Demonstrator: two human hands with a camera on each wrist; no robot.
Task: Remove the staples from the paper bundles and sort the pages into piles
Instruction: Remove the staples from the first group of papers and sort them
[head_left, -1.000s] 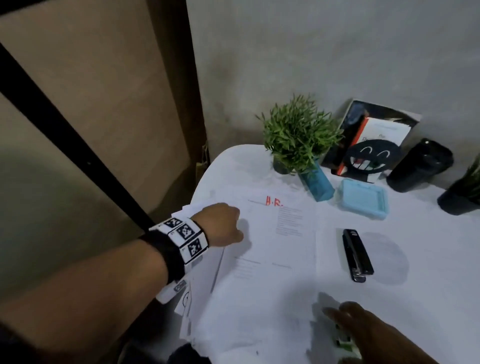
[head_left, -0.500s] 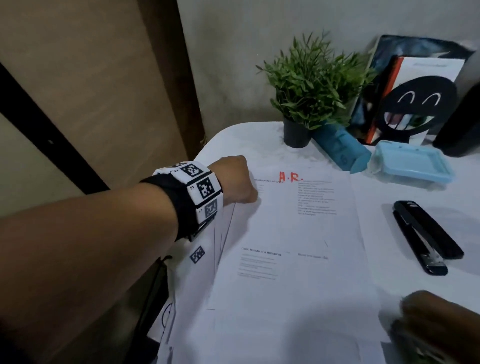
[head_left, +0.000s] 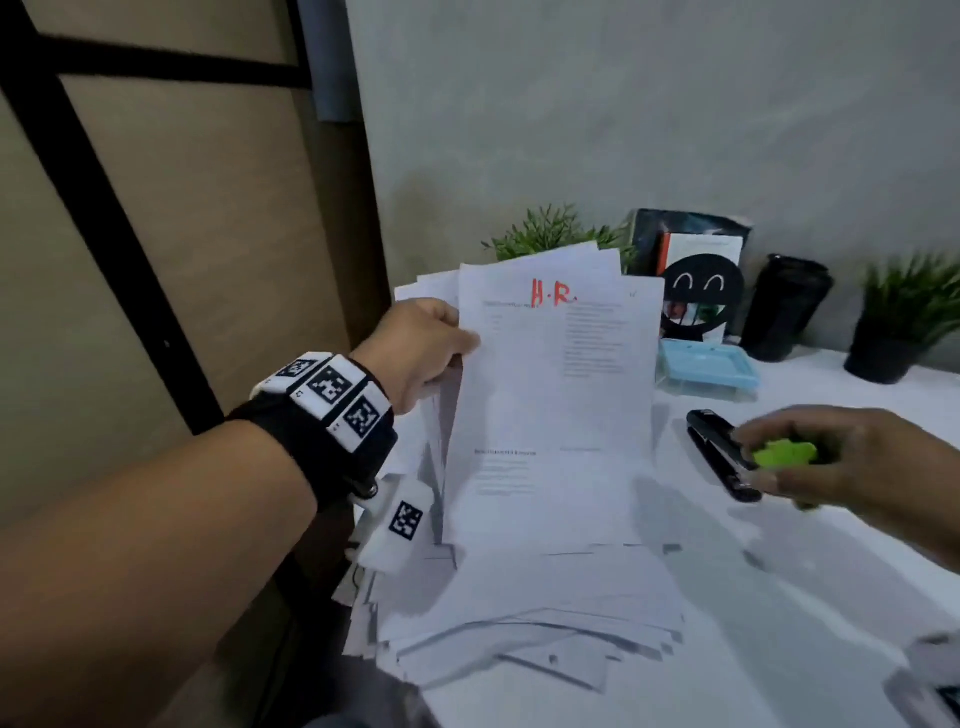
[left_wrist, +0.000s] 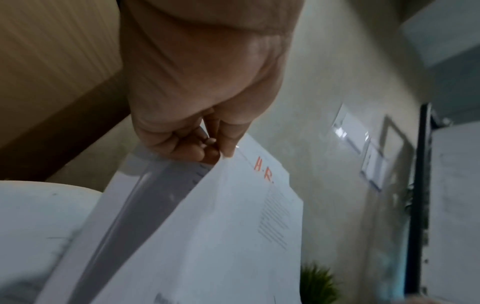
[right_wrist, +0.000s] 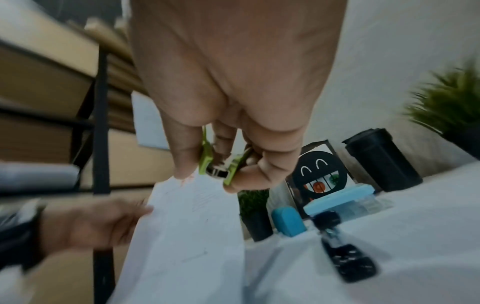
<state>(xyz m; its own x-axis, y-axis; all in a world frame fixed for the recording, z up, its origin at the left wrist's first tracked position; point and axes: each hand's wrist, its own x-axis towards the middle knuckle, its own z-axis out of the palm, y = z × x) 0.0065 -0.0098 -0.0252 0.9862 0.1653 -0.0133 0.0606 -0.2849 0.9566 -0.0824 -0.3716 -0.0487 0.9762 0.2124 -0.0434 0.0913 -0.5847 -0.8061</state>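
My left hand (head_left: 421, 348) pinches the upper left corner of a white paper bundle (head_left: 556, 405) headed "H.R." in red and holds it tilted up off the table. The left wrist view shows thumb and fingers (left_wrist: 200, 144) clamped on that corner of the bundle (left_wrist: 221, 226), with more sheets fanned behind it. My right hand (head_left: 841, 457) hovers over the table to the right and grips a green staple remover (head_left: 784, 453). In the right wrist view the staple remover (right_wrist: 221, 164) sits between thumb and fingers. A loose heap of pages (head_left: 519, 623) lies under the lifted bundle.
A black stapler (head_left: 722, 454) lies on the white table (head_left: 779, 597) just under my right hand. Behind it are a light blue box (head_left: 706, 364), a smiley-face stand (head_left: 701, 296), a black cup (head_left: 784, 306) and two potted plants (head_left: 550, 234), (head_left: 904, 312) by the wall.
My left hand has lifted the "H.R." bundle from flat on the table to a raised tilt. My right hand came up from the near edge, now holding the green staple remover over the stapler.
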